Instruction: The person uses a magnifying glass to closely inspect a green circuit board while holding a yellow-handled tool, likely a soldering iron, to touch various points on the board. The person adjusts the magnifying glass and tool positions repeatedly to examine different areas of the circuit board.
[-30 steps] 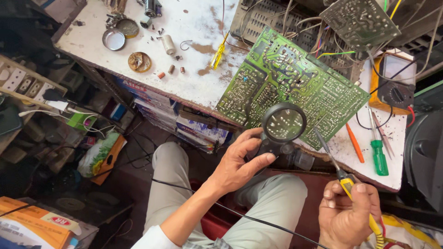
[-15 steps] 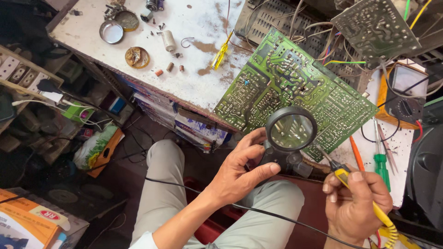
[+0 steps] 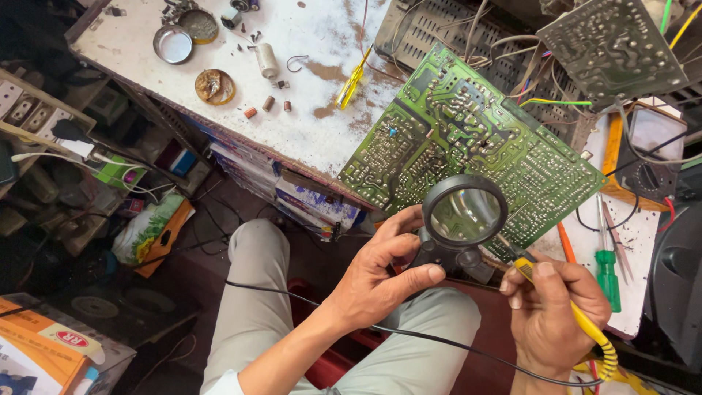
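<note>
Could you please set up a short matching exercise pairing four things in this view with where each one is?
Things:
1. black round magnifying glass
2. yellow-handled soldering tool
3. green-handled screwdriver
4. translucent yellow screwdriver

Places:
A. lying on the white worktop, upper middle
B. held in the left hand, over the green circuit board
C. lying on the bench at the right, beside the board
D. held in the right hand

Pairs: 1-B, 2-D, 3-C, 4-A

The white table point(image 3: 307, 124) holds a green board point(image 3: 468, 143), two tins point(image 3: 186, 33), and screwdrivers point(image 3: 607, 267).
</note>
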